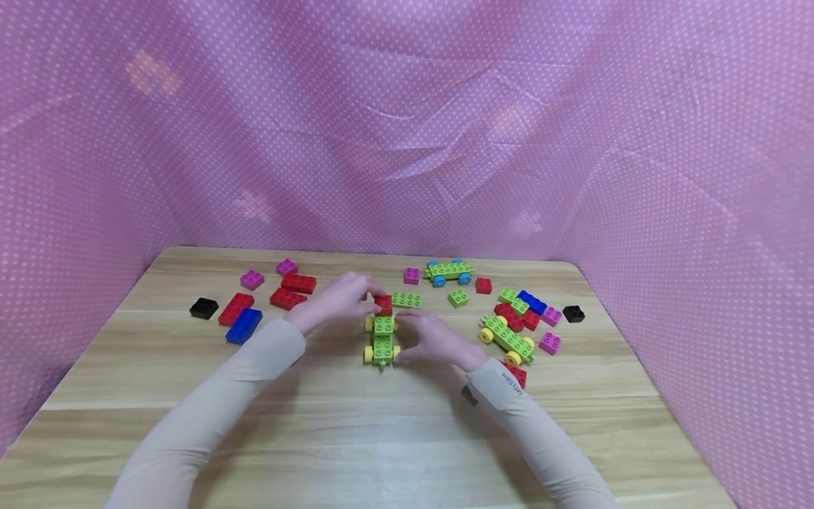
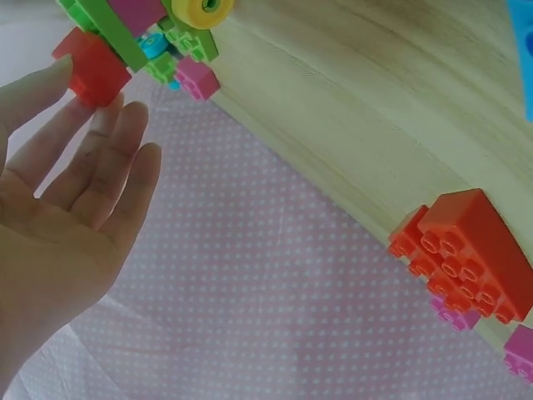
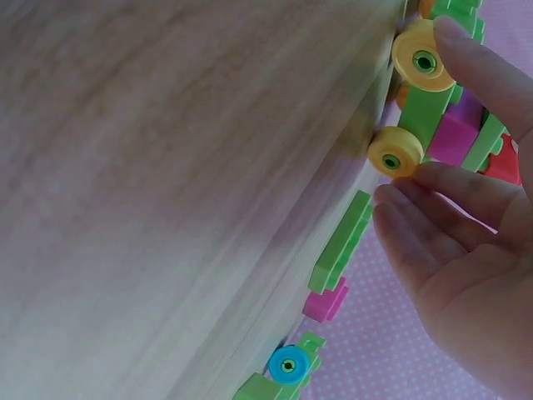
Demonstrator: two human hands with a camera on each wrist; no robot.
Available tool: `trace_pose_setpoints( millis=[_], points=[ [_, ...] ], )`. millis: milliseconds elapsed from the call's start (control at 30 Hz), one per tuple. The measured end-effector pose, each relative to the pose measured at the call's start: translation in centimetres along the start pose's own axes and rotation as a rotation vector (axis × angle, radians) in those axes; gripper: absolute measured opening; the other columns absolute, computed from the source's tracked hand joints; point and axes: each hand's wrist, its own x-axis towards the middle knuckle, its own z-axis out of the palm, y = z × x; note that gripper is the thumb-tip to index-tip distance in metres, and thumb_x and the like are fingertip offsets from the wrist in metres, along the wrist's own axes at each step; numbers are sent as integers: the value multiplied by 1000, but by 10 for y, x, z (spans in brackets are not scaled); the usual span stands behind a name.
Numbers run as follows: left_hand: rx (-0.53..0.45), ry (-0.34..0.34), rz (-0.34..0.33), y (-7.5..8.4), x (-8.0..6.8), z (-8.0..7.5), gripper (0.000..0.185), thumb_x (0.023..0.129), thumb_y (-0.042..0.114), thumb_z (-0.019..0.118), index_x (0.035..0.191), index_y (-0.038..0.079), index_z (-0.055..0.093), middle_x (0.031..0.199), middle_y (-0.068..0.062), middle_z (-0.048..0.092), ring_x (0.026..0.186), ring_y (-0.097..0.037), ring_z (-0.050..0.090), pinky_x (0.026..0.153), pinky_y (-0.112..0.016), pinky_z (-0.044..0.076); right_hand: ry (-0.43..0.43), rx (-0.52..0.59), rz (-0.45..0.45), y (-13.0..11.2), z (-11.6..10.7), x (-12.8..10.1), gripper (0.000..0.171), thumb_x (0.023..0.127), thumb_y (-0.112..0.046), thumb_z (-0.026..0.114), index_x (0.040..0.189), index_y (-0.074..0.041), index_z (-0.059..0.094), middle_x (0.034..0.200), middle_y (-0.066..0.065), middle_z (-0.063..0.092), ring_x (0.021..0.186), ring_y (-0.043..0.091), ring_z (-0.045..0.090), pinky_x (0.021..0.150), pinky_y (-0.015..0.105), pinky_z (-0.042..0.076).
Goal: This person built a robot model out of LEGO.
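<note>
A green toy car base with yellow wheels (image 1: 383, 352) stands at the table's middle. On it, a pink brick (image 3: 455, 140) bears a green brick (image 1: 384, 326), topped at the far end by a red brick (image 1: 384, 304). My left hand (image 1: 343, 298) pinches this red brick (image 2: 93, 71) between thumb and fingers. From the right side, my right hand (image 1: 437, 341) holds the car base, its thumb at one yellow wheel (image 3: 423, 60) and its fingers at the other wheel (image 3: 395, 152).
Left lie red bricks (image 1: 236, 309), a blue brick (image 1: 244, 326), pink bricks and a black brick (image 1: 204, 307). Behind stand a blue-wheeled car base (image 1: 449, 271) and a flat green brick (image 1: 407, 300). Right are another yellow-wheeled base (image 1: 507, 339) and several mixed bricks.
</note>
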Motion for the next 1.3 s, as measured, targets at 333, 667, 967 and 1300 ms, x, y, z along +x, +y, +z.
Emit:
trace_pose_setpoints(
  millis=[333, 667, 967, 1300],
  points=[
    [-132, 38, -93, -7, 1, 10, 33, 90, 27, 74, 121, 16, 71, 114, -1, 74, 95, -15, 64, 90, -36, 55, -5, 1, -1, -2, 1, 0, 80, 77, -35, 84, 144, -9, 49, 152, 11, 48, 141, 29, 45, 119, 46, 36],
    [-90, 29, -48, 2, 3, 3, 25, 90, 22, 74, 113, 14, 74, 101, 1, 75, 82, -11, 60, 79, -28, 54, -6, 10, -3, -2, -2, 1, 81, 77, -35, 84, 145, -8, 48, 153, 12, 47, 141, 30, 45, 119, 48, 36],
    [21, 4, 39, 9, 5, -2, 14, 91, 17, 72, 103, 12, 76, 86, 2, 72, 73, -10, 58, 71, -24, 53, -8, 21, 10, -2, -2, 2, 82, 77, -34, 84, 146, -8, 47, 154, 11, 45, 142, 29, 44, 120, 47, 35],
    [-43, 21, 17, 0, 2, 7, 28, 92, 19, 71, 118, 10, 70, 113, -6, 73, 106, -22, 66, 98, -41, 55, 1, 35, 5, -2, -2, 1, 82, 76, -33, 85, 145, -9, 48, 151, 12, 49, 139, 29, 47, 118, 48, 37]
  ],
)
